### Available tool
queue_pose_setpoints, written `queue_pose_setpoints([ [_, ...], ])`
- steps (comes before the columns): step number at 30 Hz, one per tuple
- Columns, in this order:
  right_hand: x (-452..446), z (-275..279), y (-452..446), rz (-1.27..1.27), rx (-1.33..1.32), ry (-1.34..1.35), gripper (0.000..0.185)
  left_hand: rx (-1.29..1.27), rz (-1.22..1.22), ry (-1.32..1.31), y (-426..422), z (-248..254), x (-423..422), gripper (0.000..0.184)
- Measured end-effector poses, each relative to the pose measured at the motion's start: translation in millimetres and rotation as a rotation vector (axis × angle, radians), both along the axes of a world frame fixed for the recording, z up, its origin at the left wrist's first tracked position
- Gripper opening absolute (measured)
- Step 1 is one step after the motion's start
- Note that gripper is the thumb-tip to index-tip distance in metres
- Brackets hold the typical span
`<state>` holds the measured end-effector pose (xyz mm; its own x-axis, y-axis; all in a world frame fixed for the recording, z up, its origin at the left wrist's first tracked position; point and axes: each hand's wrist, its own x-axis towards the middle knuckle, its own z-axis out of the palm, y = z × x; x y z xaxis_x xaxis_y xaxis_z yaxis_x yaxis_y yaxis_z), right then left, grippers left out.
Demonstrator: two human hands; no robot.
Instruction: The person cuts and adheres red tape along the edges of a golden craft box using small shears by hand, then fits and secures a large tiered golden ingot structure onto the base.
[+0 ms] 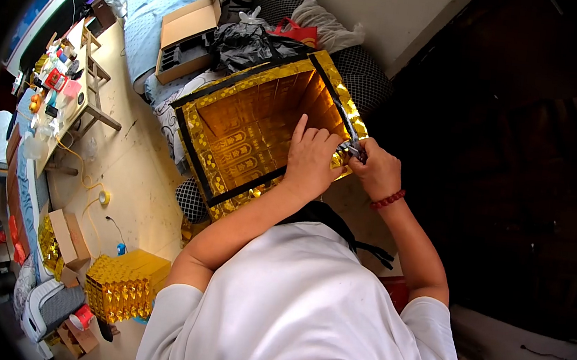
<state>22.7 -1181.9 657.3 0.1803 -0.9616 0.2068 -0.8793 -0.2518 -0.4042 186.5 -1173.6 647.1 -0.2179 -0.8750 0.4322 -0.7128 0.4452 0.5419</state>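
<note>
A large open box (230, 195) with shiny gold walls and black strips along its rim stands in front of me. At its near right corner, my right hand (378, 170), with a red bead bracelet at the wrist, is closed on a small dark metal tool (353, 150), perhaps scissors; its shape is partly hidden by the fingers. My left hand (312, 156) lies over the near rim beside the tool, index finger stretched out, the other fingers bent towards the corner. Whether its thumb and fingertips pinch the rim material is hard to make out.
Behind the box are a black plastic bag (250, 46) and an open cardboard box (191, 19) on a bed. To the left stands a cluttered table (75, 105). Gold folded pieces (126, 282), a tape roll (104, 197) and a cable lie on the floor at lower left.
</note>
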Motion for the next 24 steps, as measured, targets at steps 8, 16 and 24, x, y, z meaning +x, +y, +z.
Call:
queue_pose_setpoints([
  [8,-10.8,3.0,-6.7,-0.081,-0.049,0.023,0.024,0.019,-0.003,-0.017,0.8,1.1,0.4,0.042],
  [16,-58.7,8.6,-14.1,-0.292,-0.046,-0.370,0.018,0.051,-0.014,-0.045,2.4,2.6,-0.2,0.051],
  [24,-77.4,-22.7,-13.9,-0.223,-0.064,-0.471,0.016,0.041,0.015,-0.055,0.4,5.2,-0.5,0.069],
])
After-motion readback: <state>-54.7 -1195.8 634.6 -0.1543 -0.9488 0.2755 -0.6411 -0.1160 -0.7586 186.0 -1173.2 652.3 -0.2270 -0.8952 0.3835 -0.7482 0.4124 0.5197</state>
